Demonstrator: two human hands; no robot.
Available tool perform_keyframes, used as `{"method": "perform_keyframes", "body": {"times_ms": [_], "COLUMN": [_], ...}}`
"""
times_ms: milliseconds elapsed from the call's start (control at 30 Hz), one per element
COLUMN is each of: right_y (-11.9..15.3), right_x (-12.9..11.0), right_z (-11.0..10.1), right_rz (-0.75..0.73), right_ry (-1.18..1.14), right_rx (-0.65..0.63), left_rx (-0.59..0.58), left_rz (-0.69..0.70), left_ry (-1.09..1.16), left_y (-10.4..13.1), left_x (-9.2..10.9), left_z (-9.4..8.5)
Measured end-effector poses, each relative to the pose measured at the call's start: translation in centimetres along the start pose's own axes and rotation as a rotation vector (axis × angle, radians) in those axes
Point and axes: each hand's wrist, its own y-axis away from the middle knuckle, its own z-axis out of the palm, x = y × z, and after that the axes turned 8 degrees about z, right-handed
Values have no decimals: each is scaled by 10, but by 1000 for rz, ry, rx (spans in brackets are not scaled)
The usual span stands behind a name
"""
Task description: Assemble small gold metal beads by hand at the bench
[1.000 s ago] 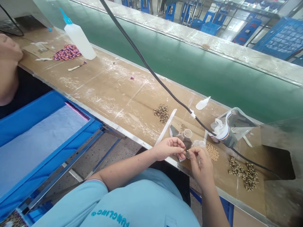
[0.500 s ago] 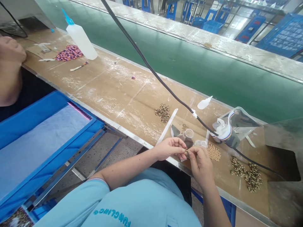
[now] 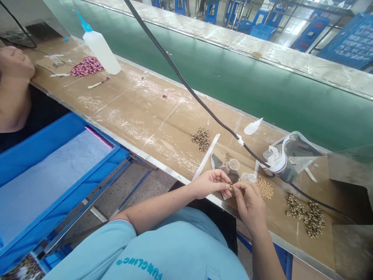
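My left hand [image 3: 212, 183] is closed in a pinch on a small brown-and-gold piece [image 3: 231, 186] at the table's front edge. My right hand [image 3: 251, 202] meets it there, thumb and forefinger pinched at the same piece; the fingertips hide most of it. Just past my right hand lies a patch of small tan pieces [image 3: 264, 188]. Further right is a heap of brown-and-gold pieces [image 3: 314, 219], and a smaller pile of similar pieces [image 3: 201, 139] sits beyond my left hand. Clear round cups [image 3: 233, 165] stand behind my fingers.
A black cable [image 3: 186, 83] crosses above the table. A camouflage-patterned bag [image 3: 287, 171] and a small white bottle [image 3: 253, 126] lie beyond my hands. At the far left are a large blue-tipped bottle [image 3: 101, 52], a pink-purple pile [image 3: 86, 66] and another person's arm [image 3: 14, 89].
Both hands stay pinched together at the small piece, with only slight finger movement. The whole view has shifted a little.
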Motion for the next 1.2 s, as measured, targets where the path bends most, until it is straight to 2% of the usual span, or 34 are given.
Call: {"method": "perform_keyframes", "body": {"times_ms": [167, 333, 600, 800, 1200], "right_y": [9, 13, 21, 23, 24], "right_x": [2, -1, 2, 7, 7], "right_z": [3, 5, 7, 7, 6], "right_rz": [41, 56, -60, -149, -92], "right_ry": [-8, 0, 101, 181, 158], "right_rx": [118, 128, 222, 250, 186], "left_rx": [45, 50, 42, 42, 60], "left_rz": [85, 122, 134, 129, 112], "left_ry": [-48, -99, -103, -86, -114], "left_y": [2, 5, 5, 6, 7], "left_x": [-1, -4, -11, -11, -9], "left_z": [4, 5, 4, 4, 5]}}
